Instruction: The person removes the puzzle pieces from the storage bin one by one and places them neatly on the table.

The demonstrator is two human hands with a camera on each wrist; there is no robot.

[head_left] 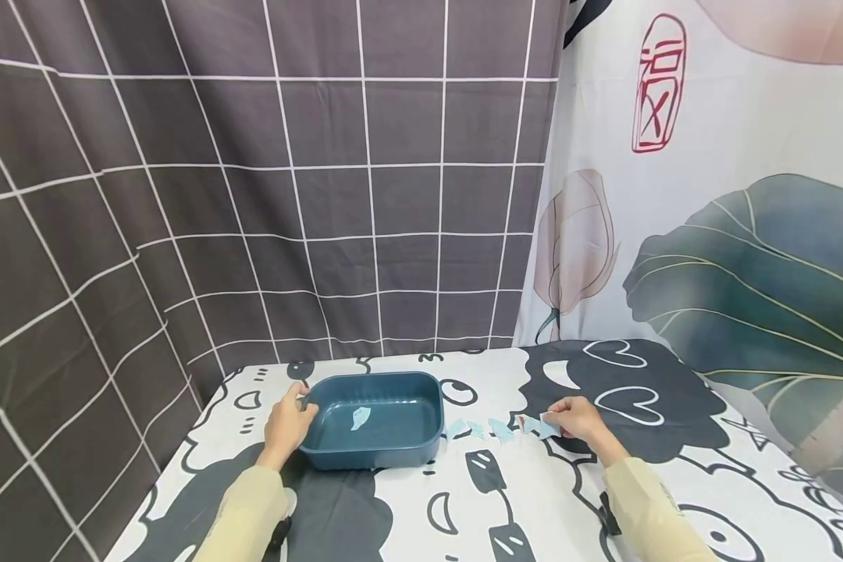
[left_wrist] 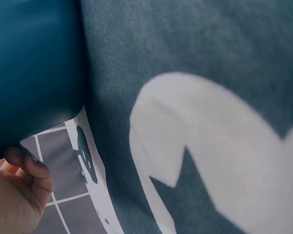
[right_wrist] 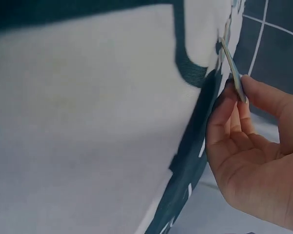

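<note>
A dark teal rectangular dish sits on the patterned cloth, with one flat light-blue piece lying inside on its bottom. My left hand holds the dish at its left end; in the left wrist view its curled fingers are at the dish's edge. To the right of the dish, my right hand pinches a thin, flat light-blue piece between thumb and fingertips, seen edge-on in the right wrist view. Several similar irregular pieces lie in a row between the dish and this hand.
The table is covered by a white cloth with dark cartoon prints. Behind it hangs a dark grey curtain with white grid lines. A white curtain with leaf prints hangs at the right.
</note>
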